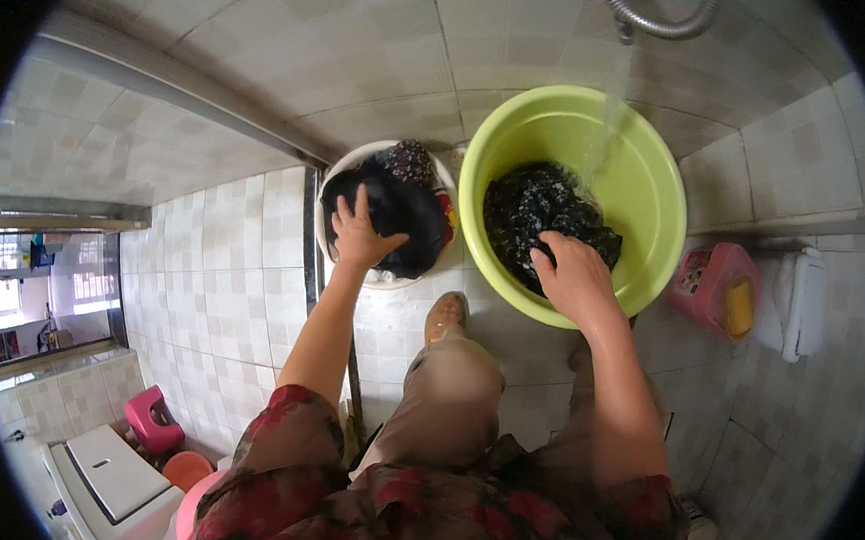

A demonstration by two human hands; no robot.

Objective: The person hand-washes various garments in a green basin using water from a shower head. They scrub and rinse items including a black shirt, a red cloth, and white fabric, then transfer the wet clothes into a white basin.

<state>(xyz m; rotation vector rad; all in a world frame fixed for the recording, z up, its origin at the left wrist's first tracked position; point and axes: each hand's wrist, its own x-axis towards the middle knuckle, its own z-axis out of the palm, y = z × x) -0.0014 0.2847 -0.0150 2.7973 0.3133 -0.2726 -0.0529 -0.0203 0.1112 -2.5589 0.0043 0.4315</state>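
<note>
My left hand (358, 234), its fingers spread, is over a white basin (322, 229) piled with clothes and holds nothing. Under it is a plain black garment (418, 222), with a dark patterned cloth (408, 162) at the back and a bit of red and yellow fabric (446, 212) at the right. My right hand (575, 271) reaches over the near rim of a lime-green plastic tub (665, 201). Its thumb and forefinger are at a wet black garment with white specks (526, 211); whether they grip it is hidden. Water (610, 126) runs into the tub.
A wall tap (624, 31) with a metal shower hose (675, 27) is above the tub. At right are a pink container (712, 288), a yellow sponge or soap bar (739, 307) and a white lidded bin (803, 304). A raised sill (312, 241) borders the floor left of the basin.
</note>
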